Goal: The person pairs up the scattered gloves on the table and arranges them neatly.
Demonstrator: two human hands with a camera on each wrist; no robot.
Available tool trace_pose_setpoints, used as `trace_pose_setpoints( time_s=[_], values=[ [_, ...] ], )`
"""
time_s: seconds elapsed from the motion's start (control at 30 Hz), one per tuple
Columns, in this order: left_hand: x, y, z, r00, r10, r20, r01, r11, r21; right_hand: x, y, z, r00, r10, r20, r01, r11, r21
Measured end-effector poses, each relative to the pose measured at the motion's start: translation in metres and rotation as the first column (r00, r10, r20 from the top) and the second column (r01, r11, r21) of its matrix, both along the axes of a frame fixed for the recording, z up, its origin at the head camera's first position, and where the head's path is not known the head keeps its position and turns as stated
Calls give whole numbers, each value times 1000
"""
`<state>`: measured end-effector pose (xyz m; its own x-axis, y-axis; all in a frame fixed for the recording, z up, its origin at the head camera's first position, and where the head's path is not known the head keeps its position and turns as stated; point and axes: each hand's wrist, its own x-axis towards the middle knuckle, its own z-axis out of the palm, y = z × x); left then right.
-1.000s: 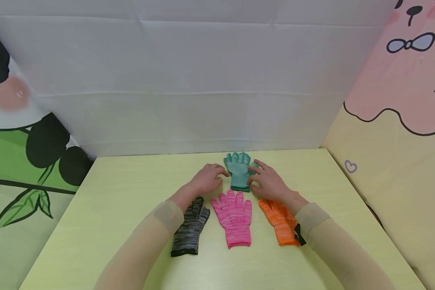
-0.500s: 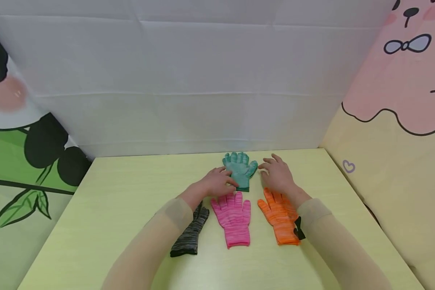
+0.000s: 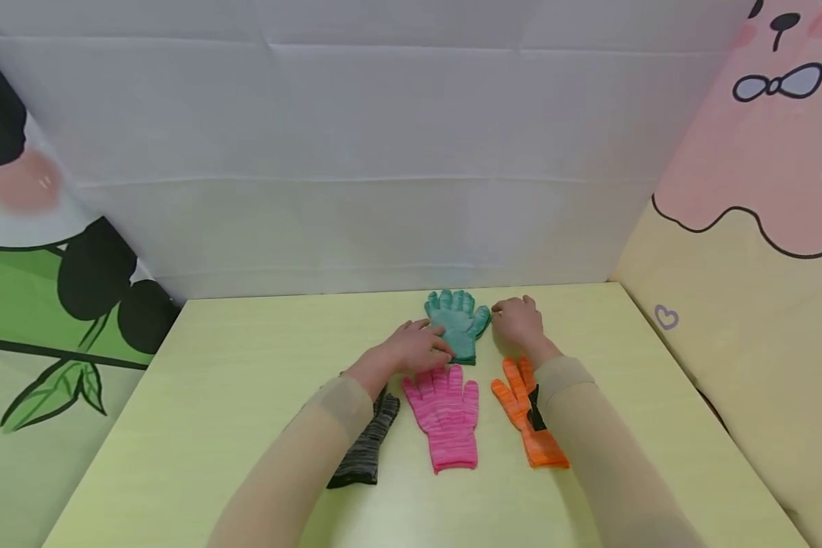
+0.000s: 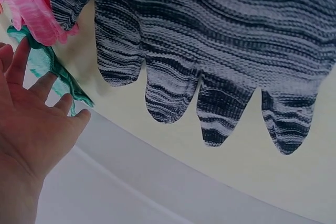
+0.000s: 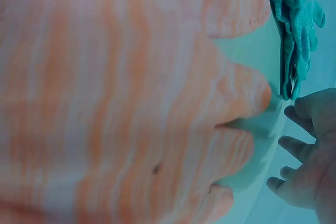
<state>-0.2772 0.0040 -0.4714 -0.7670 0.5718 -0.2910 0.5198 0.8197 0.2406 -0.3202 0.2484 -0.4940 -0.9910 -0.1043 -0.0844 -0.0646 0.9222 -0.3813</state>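
Observation:
A green glove (image 3: 460, 323) lies palm-side flat near the table's back edge, fingers pointing away and thumb to the right. My left hand (image 3: 416, 348) reaches over its lower left side, relaxed fingers resting at the glove's edge by the cuff. Beside the glove's thumb is my right hand (image 3: 517, 323), its fingers loosely bent, with nothing visible in them. In the right wrist view those fingers (image 5: 296, 148) are spread near the green glove (image 5: 295, 30). The left wrist view shows the left fingers (image 4: 44, 85) against the green glove (image 4: 52, 72).
In a row nearer me lie a grey-black striped glove (image 3: 364, 453), partly under my left forearm, a pink glove (image 3: 445, 426) and an orange glove (image 3: 543, 445), partly hidden by my right sleeve. A white cloth wall (image 3: 383, 228) rises behind the table (image 3: 246, 365).
My left hand has moved right, onto the green glove's lower left edge. The right hand has come off the glove's right side and its fingers have bent more beside the thumb.

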Motion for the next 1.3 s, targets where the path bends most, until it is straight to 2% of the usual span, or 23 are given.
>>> trace_pose_setpoints(
  time_s=[0.13, 0.37, 0.6, 0.73, 0.93, 1.03, 1.2, 1.3],
  values=[
    [-1, 3, 0, 1000, 8, 7, -8, 1000, 1, -3, -3, 1, 1000, -7, 20, 6, 1000, 17],
    [1, 9, 6, 1000, 13, 16, -13, 1000, -2, -7, 0, 0, 997, -67, 24, 68, 997, -45],
    [3, 8, 8, 1000, 15, 21, -14, 1000, -19, -7, -2, 4, 993, -120, 15, 120, 993, 0],
    [3, 7, 9, 999, 22, 31, -21, 1000, -22, -10, -2, 1, 996, -84, 24, 84, 996, 1],
    [2, 7, 7, 999, 26, 25, -25, 999, -37, -14, -4, 0, 999, 51, -15, -51, 999, 18],
    [2, 7, 6, 999, 26, 29, -25, 999, -37, -15, -6, 0, 997, 76, -17, -76, 997, -13],
    [3, 6, 4, 999, 32, 29, -31, 999, -35, -14, -7, 3, 998, 7, -60, -15, 990, -141],
    [3, 6, 3, 999, 41, 26, -40, 999, -37, -13, -6, 4, 996, -44, -77, 33, 988, -149]
  ],
)
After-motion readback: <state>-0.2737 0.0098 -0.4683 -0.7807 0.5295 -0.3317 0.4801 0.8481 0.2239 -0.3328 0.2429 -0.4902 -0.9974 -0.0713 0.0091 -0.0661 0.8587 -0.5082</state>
